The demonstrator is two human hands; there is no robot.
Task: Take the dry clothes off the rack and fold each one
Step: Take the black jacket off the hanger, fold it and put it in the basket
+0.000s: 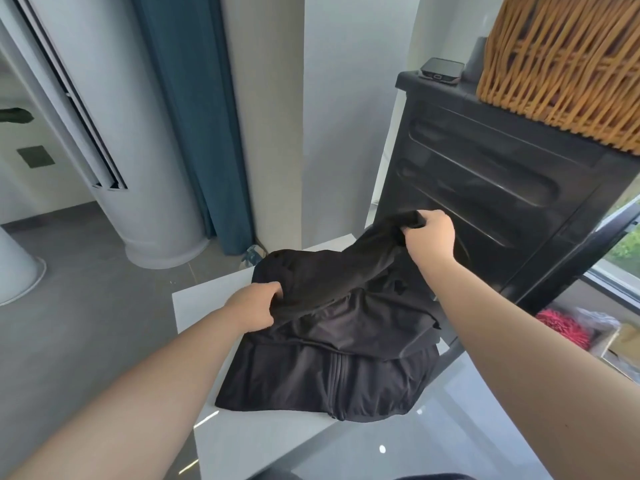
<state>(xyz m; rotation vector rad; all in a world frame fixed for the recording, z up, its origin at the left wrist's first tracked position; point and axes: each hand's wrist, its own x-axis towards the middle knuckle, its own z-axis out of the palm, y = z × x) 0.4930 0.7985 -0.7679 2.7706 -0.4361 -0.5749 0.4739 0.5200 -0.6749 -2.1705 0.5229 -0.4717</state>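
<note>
Jacket (329, 368): black, zip (341, 386) down the front, lying bunched on the table (201, 299), near its far R corner. Hem edge faces the person. Upper part is heaped in folds, so collar/hood can't be made out.

One long piece (346, 271), prob. a sleeve, is lifted clear of the heap and stretched between both hands. Black on black, so can't tell where it joins the body.

L hand (254, 304): over table's L-centre, curled round the low end of that piece. Fingertips are buried in cloth; thumb is on the near side.

R hand (431, 237): over table's far R corner, higher up, fist closed on the other end. A short tip of cloth pokes out past the knuckles.

Both forearms are bare and run off the bottom edge.

Table top is white at the L side, glossy and reflective at the near side. Near edge is cut off.

Past table's far R corner: black cabinet (485, 188) w/ ribbed front. On top are a wicker basket (561, 64), cropped by the frame, and a small grey device (441, 72), type unclear.

R of table, low: red stuff (561, 327) w/ plastic, blurred, no ID.

Beyond table's far edge: blue curtain (194, 116). L of it stands a grey column (145, 168) w/ a slot. Grey floor (86, 289) lies L of table.
</note>
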